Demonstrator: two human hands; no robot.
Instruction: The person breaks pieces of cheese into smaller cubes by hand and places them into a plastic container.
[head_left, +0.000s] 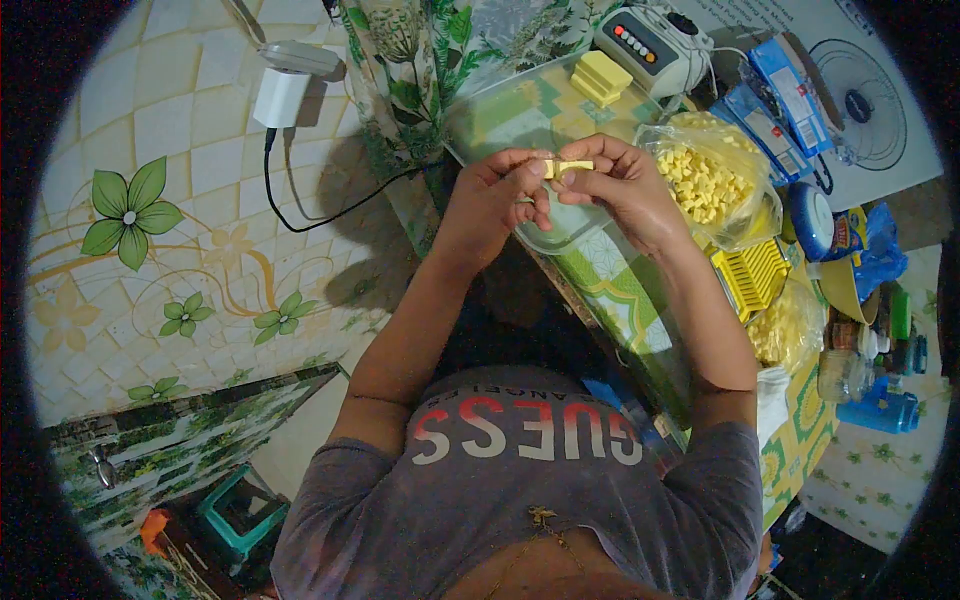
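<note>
Over the near end of a clear plastic tray (500,105), my two hands meet at the fingertips. My left hand (497,200) pinches the left end of a small yellow plastic piece (576,165). The thumb and fingers of my right hand (622,190) are closed on its right end. Whether it is one piece or two pressed together, I cannot tell, as fingertips cover parts of it. Beside my right wrist lies an open clear bag (705,180) full of small yellow pieces. A stack of yellow blocks (601,78) sits at the tray's far end.
Right of my right forearm are a yellow slotted rack (748,280) and another plastic bag (790,325). A white device with coloured buttons (645,48), blue boxes (785,95) and a fan (857,105) stand farther back. A black cable (345,212) runs from a white charger (283,98) at left.
</note>
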